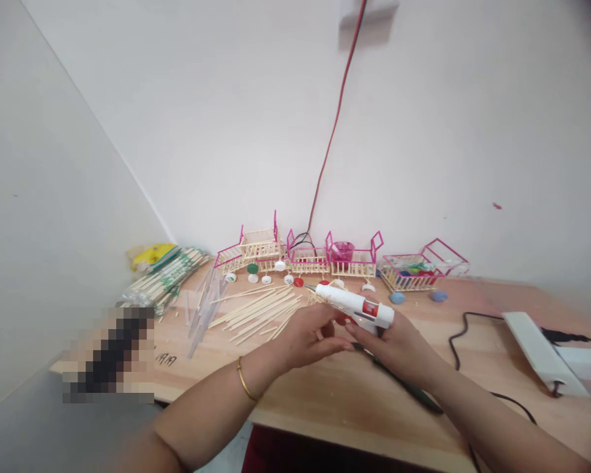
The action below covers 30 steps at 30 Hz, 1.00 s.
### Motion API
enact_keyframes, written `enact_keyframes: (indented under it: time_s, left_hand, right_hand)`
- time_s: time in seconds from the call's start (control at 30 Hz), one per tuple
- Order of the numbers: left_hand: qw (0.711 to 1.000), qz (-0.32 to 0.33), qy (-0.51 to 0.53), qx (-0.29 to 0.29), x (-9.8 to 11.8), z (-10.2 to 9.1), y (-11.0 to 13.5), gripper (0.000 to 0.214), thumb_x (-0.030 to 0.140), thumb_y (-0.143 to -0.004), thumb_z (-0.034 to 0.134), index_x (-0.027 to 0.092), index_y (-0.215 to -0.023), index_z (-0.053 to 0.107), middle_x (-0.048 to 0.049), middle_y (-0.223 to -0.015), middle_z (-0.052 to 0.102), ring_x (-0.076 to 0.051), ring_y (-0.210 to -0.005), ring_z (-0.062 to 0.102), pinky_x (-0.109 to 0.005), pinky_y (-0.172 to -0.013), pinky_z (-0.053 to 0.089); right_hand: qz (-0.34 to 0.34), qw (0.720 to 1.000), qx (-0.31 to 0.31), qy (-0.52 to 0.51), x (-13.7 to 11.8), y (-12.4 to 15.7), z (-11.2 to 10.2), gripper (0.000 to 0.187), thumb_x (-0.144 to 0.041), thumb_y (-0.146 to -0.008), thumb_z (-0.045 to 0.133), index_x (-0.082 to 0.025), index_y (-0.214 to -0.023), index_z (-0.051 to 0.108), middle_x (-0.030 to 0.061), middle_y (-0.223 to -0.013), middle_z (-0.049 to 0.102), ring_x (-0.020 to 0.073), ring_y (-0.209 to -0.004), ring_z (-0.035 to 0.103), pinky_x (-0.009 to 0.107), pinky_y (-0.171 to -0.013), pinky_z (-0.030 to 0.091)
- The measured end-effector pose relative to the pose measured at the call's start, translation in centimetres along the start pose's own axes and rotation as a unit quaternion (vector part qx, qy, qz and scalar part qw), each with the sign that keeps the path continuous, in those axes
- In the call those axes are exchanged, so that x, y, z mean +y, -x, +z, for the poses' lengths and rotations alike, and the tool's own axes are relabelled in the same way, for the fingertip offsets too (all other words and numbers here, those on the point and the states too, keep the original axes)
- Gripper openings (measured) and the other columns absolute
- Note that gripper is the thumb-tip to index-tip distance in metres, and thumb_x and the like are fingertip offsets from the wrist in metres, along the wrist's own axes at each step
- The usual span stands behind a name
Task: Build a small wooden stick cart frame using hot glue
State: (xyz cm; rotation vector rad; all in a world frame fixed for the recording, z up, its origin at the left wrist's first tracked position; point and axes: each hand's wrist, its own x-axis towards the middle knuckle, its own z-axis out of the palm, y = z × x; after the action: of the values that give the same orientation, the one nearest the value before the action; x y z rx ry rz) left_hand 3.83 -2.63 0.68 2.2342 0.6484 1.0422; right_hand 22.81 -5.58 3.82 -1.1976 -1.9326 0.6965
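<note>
A white glue gun (pixel 354 304) with a red window on its side is in my right hand (pixel 398 341), which is closed around its handle. Its dark nozzle points left, towards the loose wooden sticks (pixel 261 312). Close beside it is my left hand (pixel 308 338), with a gold bangle at the wrist. The left fingers are curled and partly hidden behind the gun. The left thumb reaches across to my right fingers. A small red patch shows near the left fingertips, and I cannot tell what they grip.
Several stick-built carts with pink rails and bottle-cap wheels, among them one cart (pixel 408 272), line the wall. At left lie bundled sticks (pixel 172 279) and clear glue sticks (pixel 207 312). A white power strip (pixel 542 351) with black cables stands right. Dark-handled pliers (pixel 414 391) lie under my right arm.
</note>
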Motion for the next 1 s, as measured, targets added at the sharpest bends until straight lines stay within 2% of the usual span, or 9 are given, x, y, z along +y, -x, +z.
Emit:
enact_keyframes:
  time_s: [0.07,0.17,0.23,0.33,0.47,0.63,0.77,0.9,1.0]
  left_hand:
    - [0.999,-0.01,0.027,-0.029,0.4,-0.1,0.0,0.038,0.046,-0.08,0.061,0.015,-0.101,0.059,-0.0045,-0.074,0.064,-0.015,-0.064,0.058,-0.027,-0.065,0.046]
    - [0.996,-0.01,0.074,-0.05,0.7,-0.1,0.0,0.032,0.04,-0.083,0.056,0.014,-0.102,0.056,-0.008,-0.086,0.064,-0.017,-0.075,0.061,-0.027,-0.069,0.048]
    - [0.996,0.008,0.069,-0.05,0.6,-0.1,-0.1,0.026,0.036,-0.085,0.053,0.014,-0.098,0.057,-0.0096,-0.093,0.064,-0.02,-0.083,0.061,-0.029,-0.074,0.049]
    - [0.999,0.024,0.02,-0.036,-0.2,0.2,-0.1,0.019,0.029,-0.084,0.05,0.014,-0.093,0.058,-0.01,-0.095,0.064,-0.022,-0.087,0.06,-0.033,-0.079,0.048]
    - [0.998,0.02,-0.05,-0.008,-1.5,0.5,0.3,0.02,0.029,-0.085,0.048,0.014,-0.096,0.057,-0.0117,-0.097,0.063,-0.024,-0.09,0.059,-0.035,-0.081,0.046]
    - [0.984,0.109,-0.131,0.053,-1.8,0.5,0.5,0.037,0.049,-0.088,0.044,0.015,-0.087,0.057,-0.0091,-0.079,0.063,-0.02,-0.073,0.058,-0.031,-0.067,0.046]
    - [0.973,0.139,-0.163,0.089,-0.7,0.1,0.4,0.037,0.05,-0.086,0.051,0.015,-0.086,0.059,-0.0037,-0.067,0.06,-0.013,-0.057,0.052,-0.025,-0.055,0.04]
    - [0.965,0.06,-0.186,0.174,0.6,-1.6,-0.4,0.024,0.039,-0.085,0.058,0.018,-0.075,0.062,-0.0007,-0.062,0.06,-0.011,-0.056,0.052,-0.023,-0.057,0.04]
    - [0.95,-0.016,-0.206,0.235,0.7,-4.8,-1.0,0.02,0.031,-0.087,0.054,0.016,-0.077,0.064,-0.0027,-0.07,0.063,-0.012,-0.063,0.055,-0.024,-0.061,0.041]
  right_hand:
    - [-0.041,0.998,0.026,0.049,-0.1,0.0,0.3,0.012,-0.033,-0.086,0.053,-0.022,-0.088,0.057,0.0037,-0.085,0.061,0.0194,-0.077,0.059,0.031,-0.071,0.048]
    - [-0.125,0.984,0.048,0.117,0.1,0.0,1.2,0.007,-0.026,-0.086,0.051,-0.022,-0.089,0.056,0.0058,-0.088,0.055,0.0214,-0.082,0.055,0.033,-0.072,0.047]
    - [-0.172,0.972,0.055,0.152,0.5,0.0,2.1,0.017,-0.019,-0.085,0.05,-0.022,-0.1,0.055,0.0084,-0.094,0.051,0.0236,-0.089,0.053,0.036,-0.075,0.048]
    - [-0.187,0.962,0.067,0.186,0.9,0.0,3.5,0.04,-0.013,-0.082,0.047,-0.019,-0.121,0.046,0.0119,-0.102,0.047,0.0261,-0.095,0.051,0.041,-0.081,0.047]
    - [-0.175,0.964,0.056,0.19,0.6,0.0,4.2,0.047,-0.017,-0.084,0.047,-0.019,-0.13,0.039,0.0133,-0.106,0.046,0.0276,-0.099,0.05,0.044,-0.085,0.047]
    - [-0.205,0.96,0.091,0.167,0.6,0.5,3.9,0.044,-0.014,-0.085,0.048,-0.023,-0.128,0.042,0.0104,-0.102,0.049,0.0255,-0.096,0.052,0.043,-0.082,0.048]
    - [-0.242,0.935,0.19,0.177,1.7,0.4,3.4,0.04,-0.016,-0.083,0.053,-0.022,-0.122,0.046,0.0101,-0.1,0.05,0.0261,-0.094,0.053,0.043,-0.077,0.049]
    - [-0.207,0.908,0.304,0.203,3.1,-0.5,2.3,0.026,-0.019,-0.083,0.055,-0.021,-0.109,0.051,0.0084,-0.093,0.052,0.026,-0.09,0.053,0.045,-0.078,0.047]
    - [-0.156,0.91,0.334,0.188,4.1,-1.0,1.8,0.015,-0.022,-0.084,0.055,-0.02,-0.099,0.052,0.0064,-0.089,0.052,0.0236,-0.086,0.054,0.041,-0.076,0.048]
